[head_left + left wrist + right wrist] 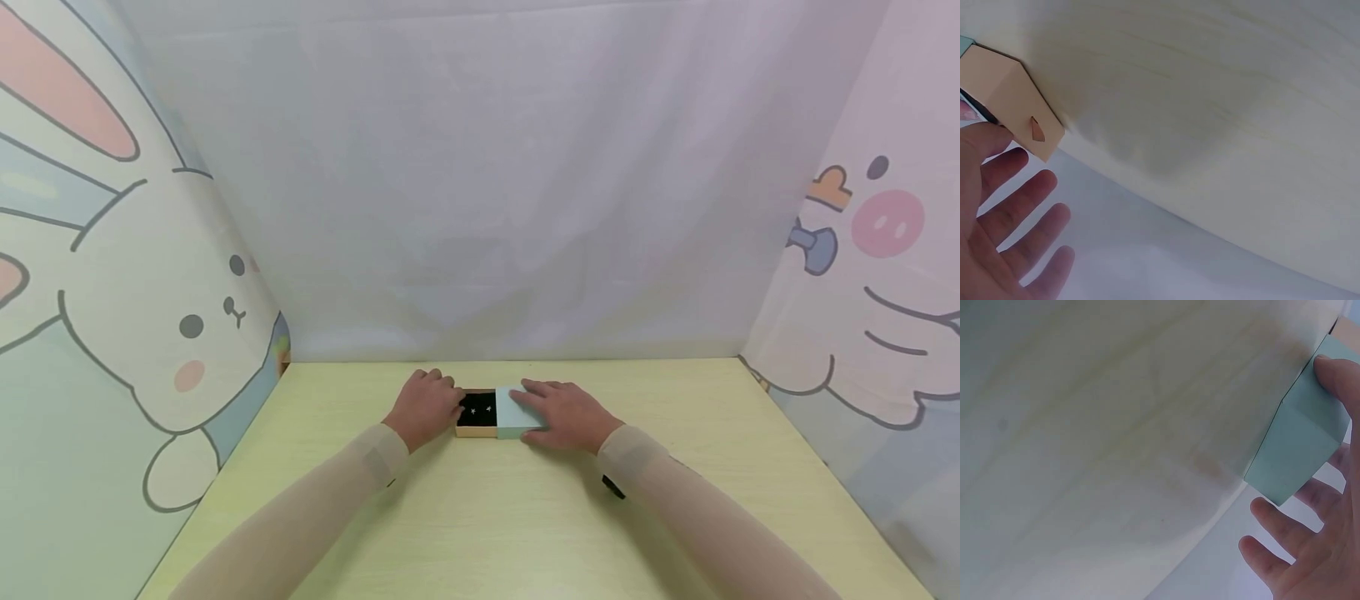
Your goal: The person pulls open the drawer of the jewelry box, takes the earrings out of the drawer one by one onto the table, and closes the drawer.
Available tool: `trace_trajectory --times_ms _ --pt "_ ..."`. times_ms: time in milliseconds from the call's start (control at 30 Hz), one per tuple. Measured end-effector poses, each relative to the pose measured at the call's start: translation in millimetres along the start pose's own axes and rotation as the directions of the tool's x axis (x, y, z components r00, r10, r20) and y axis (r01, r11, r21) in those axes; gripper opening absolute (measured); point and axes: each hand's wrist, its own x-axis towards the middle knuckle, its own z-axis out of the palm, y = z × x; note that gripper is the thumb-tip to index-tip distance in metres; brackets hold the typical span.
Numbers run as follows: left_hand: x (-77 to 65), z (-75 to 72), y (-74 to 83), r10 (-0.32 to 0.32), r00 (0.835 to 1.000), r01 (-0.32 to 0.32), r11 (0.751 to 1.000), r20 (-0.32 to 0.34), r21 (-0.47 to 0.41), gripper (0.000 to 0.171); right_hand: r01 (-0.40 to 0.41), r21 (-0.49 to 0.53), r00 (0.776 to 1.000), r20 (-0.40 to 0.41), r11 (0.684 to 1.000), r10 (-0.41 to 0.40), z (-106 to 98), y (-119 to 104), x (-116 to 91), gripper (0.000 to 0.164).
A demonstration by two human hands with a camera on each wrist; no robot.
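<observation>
A small drawer-style gift box lies on the table, its tan inner tray partly out of the pale blue-green sleeve. Inside the tray is a black pad bearing two tiny silvery star shapes. My left hand is at the tray's left end, thumb and forefinger pinching its rim beside a small cutout in the end wall; the other fingers are spread. On the sleeve, my right hand grips across the top, with its thumb against the near side and fingers on the far side.
The pale wooden table spreads around the box. A white curtain hangs along its back edge. Cloth panels printed with a rabbit and a pig stand at the left and right sides.
</observation>
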Motion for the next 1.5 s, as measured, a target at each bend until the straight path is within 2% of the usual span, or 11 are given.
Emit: trace_trajectory --times_ms 333,1000,1500 --pt "1.7 -0.2 4.9 0.002 0.999 -0.002 1.000 0.041 0.000 0.018 -0.007 0.012 1.000 -0.003 1.000 0.007 -1.2 -2.4 -1.4 0.074" --pt "5.6 1.5 11.9 0.030 1.000 -0.030 0.999 0.003 0.030 0.017 -0.008 0.044 1.000 0.020 0.999 0.007 -7.8 -5.2 -0.8 0.074" --pt "8.8 0.0 14.7 0.044 0.999 -0.044 0.998 0.022 0.040 0.013 -0.032 0.039 0.999 0.035 0.999 0.030 -2.4 -0.3 0.6 0.076"
